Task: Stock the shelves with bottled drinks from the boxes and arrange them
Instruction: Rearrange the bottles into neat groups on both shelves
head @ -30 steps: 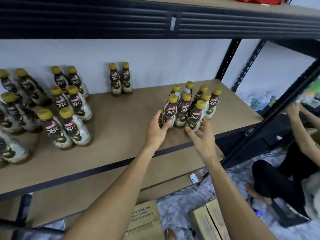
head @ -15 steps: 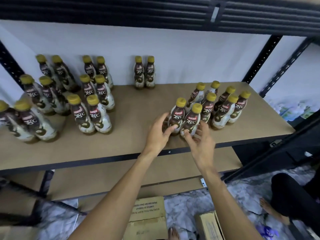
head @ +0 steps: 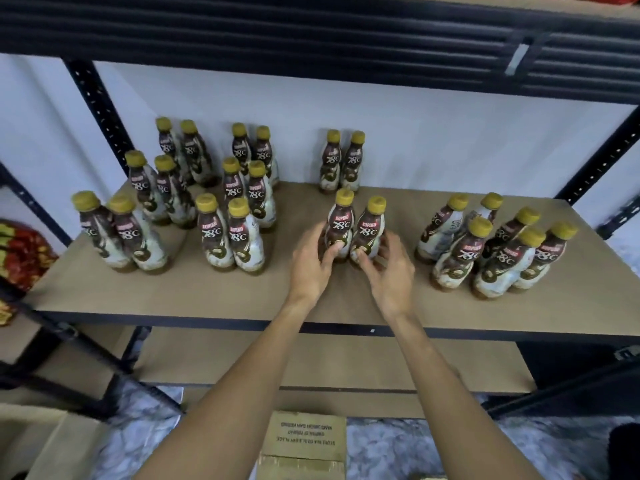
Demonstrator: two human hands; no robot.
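Head camera: I am looking down at a brown shelf board (head: 207, 296) set in a black metal rack. Near the middle of the board two bottled coffee drinks with yellow caps stand upright, side by side and touching.

My left hand (head: 311, 266) grasps the left bottle (head: 340, 223) low on its body, with the thumb across the front of the label and the fingers curled round its left side. My right hand (head: 391, 273) grasps the right bottle (head: 370, 230) in the same way, thumb on the front and fingers wrapped round its right side. The hands hide the bases, so I cannot tell whether the bottles rest on the board or are just above it.

Directly beyond them, against the white wall, stands a back pair (head: 341, 161) of the same bottles. To the right, well apart from my hands, is a tight right cluster (head: 498, 247) of bottles, some turned at different angles. To the left, a left group (head: 194, 199) stands in pairs, in rows running from the near edge to the far wall.

Below the board is a lower shelf (head: 346, 362). On the marbled floor beneath it is a cardboard box (head: 306, 441). At the far left edge are red and yellow packets (head: 20, 251), too blurred to read.
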